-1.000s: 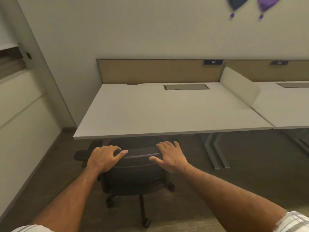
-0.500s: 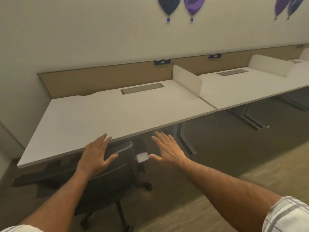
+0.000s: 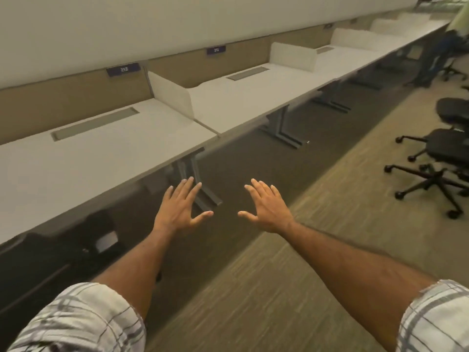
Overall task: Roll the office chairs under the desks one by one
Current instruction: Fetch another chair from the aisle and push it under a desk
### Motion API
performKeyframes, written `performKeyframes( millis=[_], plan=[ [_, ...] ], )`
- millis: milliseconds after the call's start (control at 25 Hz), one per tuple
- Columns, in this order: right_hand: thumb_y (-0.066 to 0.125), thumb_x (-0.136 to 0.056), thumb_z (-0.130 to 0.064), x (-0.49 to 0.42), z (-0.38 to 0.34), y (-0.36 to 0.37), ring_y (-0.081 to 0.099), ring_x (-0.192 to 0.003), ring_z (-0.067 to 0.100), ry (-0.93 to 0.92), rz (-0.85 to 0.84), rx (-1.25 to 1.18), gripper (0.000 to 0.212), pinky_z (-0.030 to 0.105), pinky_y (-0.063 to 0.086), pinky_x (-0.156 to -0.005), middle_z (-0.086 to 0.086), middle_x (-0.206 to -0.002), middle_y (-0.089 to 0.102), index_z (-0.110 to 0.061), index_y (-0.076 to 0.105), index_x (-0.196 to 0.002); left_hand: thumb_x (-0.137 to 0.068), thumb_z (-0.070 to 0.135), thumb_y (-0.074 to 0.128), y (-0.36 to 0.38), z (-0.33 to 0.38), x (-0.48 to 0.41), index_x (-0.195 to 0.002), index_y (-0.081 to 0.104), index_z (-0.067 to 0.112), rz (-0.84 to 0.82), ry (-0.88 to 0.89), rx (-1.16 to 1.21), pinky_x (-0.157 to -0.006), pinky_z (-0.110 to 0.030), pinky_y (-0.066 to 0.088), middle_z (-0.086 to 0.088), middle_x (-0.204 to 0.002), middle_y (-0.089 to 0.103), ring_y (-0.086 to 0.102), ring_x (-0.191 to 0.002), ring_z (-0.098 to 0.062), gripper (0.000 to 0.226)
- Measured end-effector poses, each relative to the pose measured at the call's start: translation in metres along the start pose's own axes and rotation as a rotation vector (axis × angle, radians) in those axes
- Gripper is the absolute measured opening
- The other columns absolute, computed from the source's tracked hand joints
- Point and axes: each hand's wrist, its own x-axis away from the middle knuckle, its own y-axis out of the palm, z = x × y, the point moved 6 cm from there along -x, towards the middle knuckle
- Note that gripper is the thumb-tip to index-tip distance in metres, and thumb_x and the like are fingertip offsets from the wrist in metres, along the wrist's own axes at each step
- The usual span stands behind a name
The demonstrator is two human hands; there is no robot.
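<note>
A dark office chair [image 3: 76, 247] sits tucked under the near white desk [image 3: 76, 161] at the lower left, mostly in shadow, with a pale armrest pad showing. My left hand [image 3: 179, 208] and my right hand [image 3: 266, 207] hover over the floor to the right of that chair, both open with fingers spread, touching nothing. Two black office chairs [image 3: 441, 153] stand loose on the carpet at the right edge, away from the desks. The neighbouring desk [image 3: 253, 97] has no chair under it that I can see.
A long row of white desks with low dividers [image 3: 172, 94] runs along the wall toward the far right. Grey metal desk legs [image 3: 281, 128] stand on the dark floor strip. A person [image 3: 436, 57] stands by a chair at the far end.
Both hands have let go of the chair back and lifted away. The view has swung right, so the tucked chair slid to the lower left and the loose chairs came into sight.
</note>
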Motion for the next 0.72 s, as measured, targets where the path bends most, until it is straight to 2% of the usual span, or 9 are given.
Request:
performKeyframes(
  millis=[240, 440, 600, 720],
  plan=[
    [0.049, -0.095, -0.069, 0.095, 0.178, -0.018, 0.012, -0.156, 0.026, 0.313, 0.003, -0.003, 0.090, 0.049, 0.010, -0.125, 0.009, -0.170, 0.014, -0.016, 0.020, -0.161, -0.078, 0.092, 0.008, 0.046, 0.192, -0.085, -0.163, 0.015, 0.025, -0.071, 0.257, 0.031, -0.127, -0.048, 0.004, -0.003, -0.172, 0.007, 0.003, -0.158, -0.020, 0.108],
    [0.046, -0.096, -0.069, 0.169, 0.283, -0.006, 0.012, -0.156, 0.027, 0.584, -0.025, -0.077, 0.090, 0.049, 0.009, -0.125, 0.010, -0.170, 0.013, -0.016, 0.018, -0.162, -0.078, 0.094, 0.003, 0.087, 0.315, -0.139, -0.163, 0.017, 0.023, -0.146, 0.488, 0.034, -0.128, -0.051, 0.007, -0.004, -0.171, 0.010, 0.004, -0.158, -0.021, 0.111],
    [0.042, -0.097, -0.070, 0.223, 0.362, 0.009, 0.006, -0.157, 0.026, 0.786, -0.066, -0.092, 0.091, 0.048, 0.005, -0.126, 0.009, -0.171, 0.006, -0.015, 0.011, -0.163, -0.084, 0.091, 0.014, 0.127, 0.417, -0.188, -0.163, 0.016, 0.022, -0.215, 0.657, 0.081, -0.127, -0.054, 0.006, -0.005, -0.172, 0.009, 0.003, -0.159, -0.022, 0.104],
    [0.041, -0.098, -0.069, 0.249, 0.424, 0.003, 0.005, -0.157, 0.028, 0.918, -0.090, -0.074, 0.091, 0.048, 0.004, -0.126, 0.011, -0.171, 0.004, -0.013, 0.010, -0.163, -0.084, 0.090, 0.011, 0.153, 0.480, -0.227, -0.163, 0.011, 0.022, -0.249, 0.754, 0.089, -0.127, -0.055, 0.003, -0.005, -0.172, 0.005, 0.000, -0.159, -0.022, 0.105]
  ],
)
